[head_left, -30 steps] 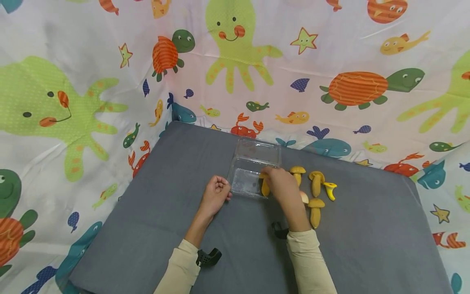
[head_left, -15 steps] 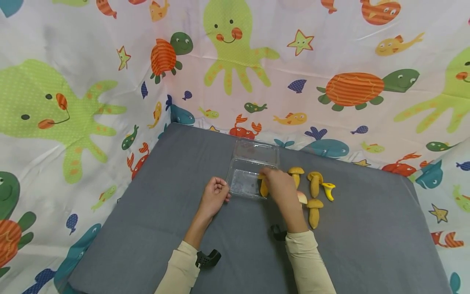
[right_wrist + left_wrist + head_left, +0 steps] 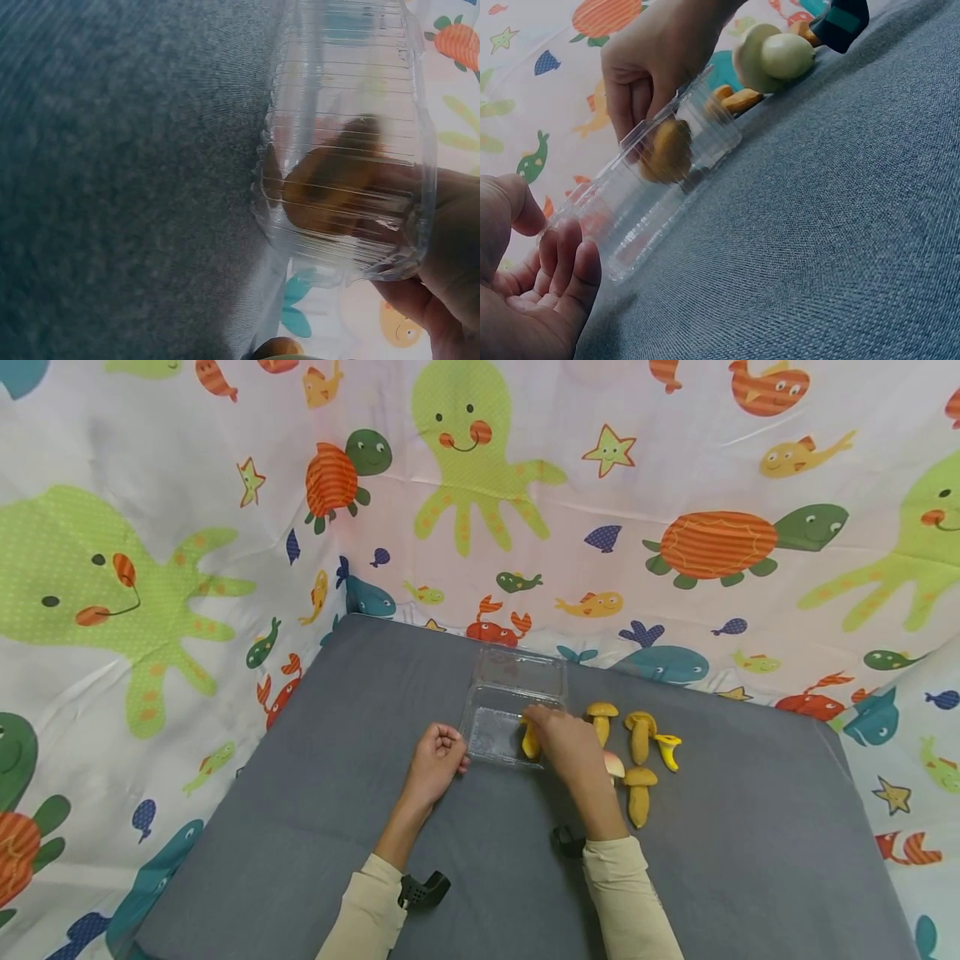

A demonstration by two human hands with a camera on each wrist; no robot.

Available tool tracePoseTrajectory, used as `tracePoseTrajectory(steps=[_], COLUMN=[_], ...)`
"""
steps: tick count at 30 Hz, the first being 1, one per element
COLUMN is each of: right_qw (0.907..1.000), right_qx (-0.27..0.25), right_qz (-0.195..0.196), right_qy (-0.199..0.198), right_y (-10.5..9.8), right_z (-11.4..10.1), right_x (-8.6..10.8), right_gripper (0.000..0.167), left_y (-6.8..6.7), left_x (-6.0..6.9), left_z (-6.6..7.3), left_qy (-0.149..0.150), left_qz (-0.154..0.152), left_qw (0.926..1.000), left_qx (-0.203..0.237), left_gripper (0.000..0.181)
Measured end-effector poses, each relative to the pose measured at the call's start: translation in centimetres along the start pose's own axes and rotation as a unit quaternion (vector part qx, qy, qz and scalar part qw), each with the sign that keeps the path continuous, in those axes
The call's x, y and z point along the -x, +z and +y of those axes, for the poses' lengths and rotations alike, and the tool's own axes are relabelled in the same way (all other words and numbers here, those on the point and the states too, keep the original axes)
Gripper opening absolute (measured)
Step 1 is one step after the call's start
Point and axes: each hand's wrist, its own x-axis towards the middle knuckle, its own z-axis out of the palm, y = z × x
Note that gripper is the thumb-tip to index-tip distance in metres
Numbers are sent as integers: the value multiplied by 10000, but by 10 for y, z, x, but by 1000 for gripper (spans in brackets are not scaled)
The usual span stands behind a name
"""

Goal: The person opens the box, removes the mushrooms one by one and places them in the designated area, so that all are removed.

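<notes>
A clear plastic clamshell container (image 3: 487,740) lies on the grey cloth, its lid (image 3: 522,672) folded back toward the wall. At its left edge, my left hand (image 3: 435,760) pinches the rim between thumb and fingers, as the left wrist view shows. My right hand (image 3: 572,750) reaches in over the container's right side and holds a yellow-brown mushroom (image 3: 531,743) inside it. Through the clear wall in the right wrist view, that mushroom (image 3: 322,184) appears tilted, with fingers behind it. The fingertips on it are partly hidden in the head view.
Right of the container lie several more mushrooms: brown ones (image 3: 639,795) (image 3: 640,737) (image 3: 602,720), a pink-capped one (image 3: 613,765) partly behind my right wrist, and a bright yellow trumpet-shaped one (image 3: 667,752). A patterned sea-animal curtain (image 3: 480,568) borders the table's back and left.
My right hand has shifted slightly left with the mushroom, deeper into the container. The left hand stays at the rim. The whole head view has drifted a little.
</notes>
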Motion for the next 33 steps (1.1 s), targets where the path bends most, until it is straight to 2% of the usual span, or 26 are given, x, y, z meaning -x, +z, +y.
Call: tracePoseTrajectory(steps=[8,15,21,24,28,33], right_qw=[9995,9968,9932,9897,9845,9816], right_qx=[-135,-434,-724,-831,-806,-736], right_qz=[238,618,898,1163,1557,1761], right_qy=[-129,-248,-170,-123,-59,82], right_y=[2,-7,-15,-20,-26,-32], right_z=[3,3,3,4,7,12], right_x=[3,7,12,15,19,25], right_gripper=[26,28,29,28,29,31], left_y=[0,1,1,1,1,0], left_x=[-1,2,3,3,4,4], left_z=[-1,1,4,4,4,5], left_qy=[-51,-69,-43,-60,-37,6], left_qz=[6,-6,-38,-68,-77,-73], left_qw=[10000,10000,10000,10000,10000,10000], left_qx=[-45,-33,-25,-12,14,9], left_gripper=[13,12,14,14,13,12])
